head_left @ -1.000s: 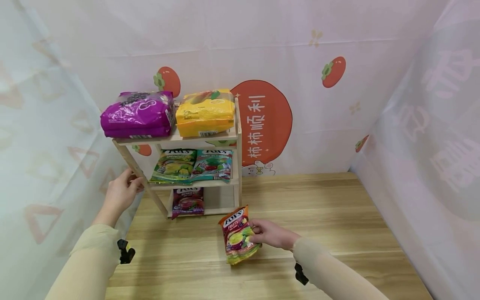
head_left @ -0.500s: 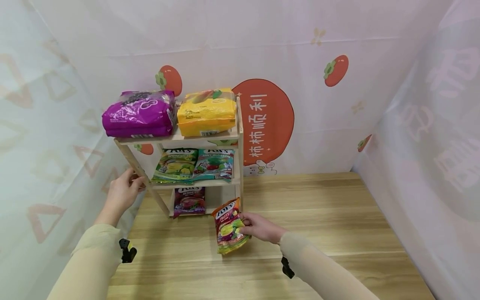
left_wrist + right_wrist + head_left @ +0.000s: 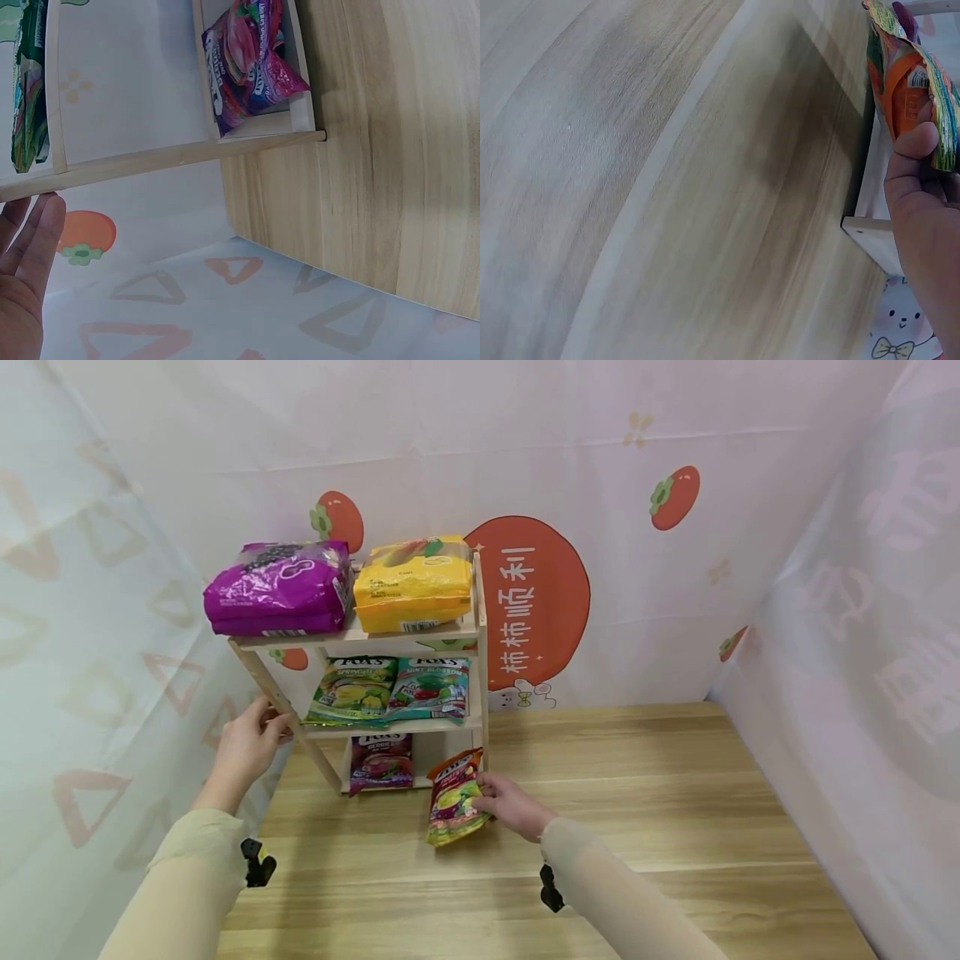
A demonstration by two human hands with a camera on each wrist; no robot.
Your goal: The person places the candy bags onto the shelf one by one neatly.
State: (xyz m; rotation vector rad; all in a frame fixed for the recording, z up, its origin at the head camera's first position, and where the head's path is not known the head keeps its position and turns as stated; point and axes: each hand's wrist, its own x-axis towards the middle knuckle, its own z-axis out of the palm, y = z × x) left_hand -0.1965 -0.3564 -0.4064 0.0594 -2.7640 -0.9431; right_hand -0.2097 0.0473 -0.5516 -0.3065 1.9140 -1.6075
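Observation:
My right hand [image 3: 513, 806] pinches the right edge of a red, orange and yellow Fox's candy bag [image 3: 454, 797], held tilted in front of the bottom tier of a small wooden shelf [image 3: 390, 728]. In the right wrist view, thumb and fingers grip the bag's crimped edge [image 3: 946, 124]. My left hand [image 3: 246, 743] is at the shelf's left post; in the left wrist view its fairly straight fingertips touch the post [image 3: 150, 159] from outside. A dark berry candy bag [image 3: 382, 762] stands at the left of the bottom tier, beside the held bag.
A purple bag [image 3: 279, 592] and a yellow bag [image 3: 412, 585] lie on the top tier. Green [image 3: 352, 689] and teal [image 3: 429, 687] candy bags fill the middle tier. The shelf stands on a wood-grain table [image 3: 637, 810], with printed cloth [image 3: 600, 527] behind and at both sides.
My right hand has carried the candy bag left and away from me, up to the bottom tier's right part. The left hand stays at the post.

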